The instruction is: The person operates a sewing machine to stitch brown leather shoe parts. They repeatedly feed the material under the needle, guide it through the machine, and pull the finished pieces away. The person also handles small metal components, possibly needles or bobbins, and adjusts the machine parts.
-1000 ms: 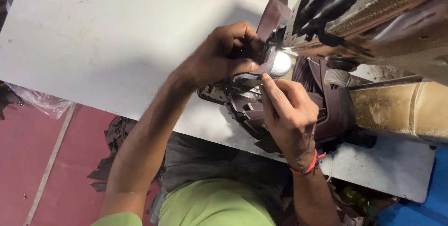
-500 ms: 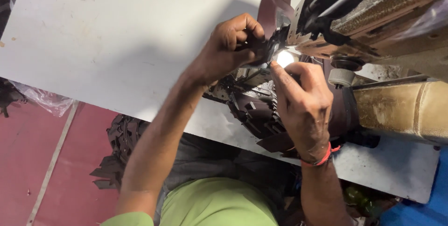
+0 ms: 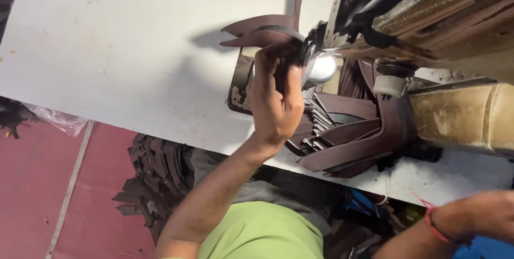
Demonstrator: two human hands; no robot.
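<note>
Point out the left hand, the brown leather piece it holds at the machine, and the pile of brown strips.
left hand (image 3: 276, 101), head view, back of hand.
brown leather piece (image 3: 257, 30), head view, pointed end.
pile of brown strips (image 3: 348, 141), head view, middle strip.

You've got one sewing machine (image 3: 428, 13), one white counter (image 3: 118, 50), two piles of brown strips (image 3: 342, 136) (image 3: 155, 178), one lamp (image 3: 323, 69), one hand (image 3: 276, 104) up there.

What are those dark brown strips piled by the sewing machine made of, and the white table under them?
The dark brown curved strips look like leather or a synthetic imitation: matte, flexible, with cleanly cut edges. The white flat table seems to be painted or laminated board, smooth, with faint scuffs. The left hand grips one strip.
</note>
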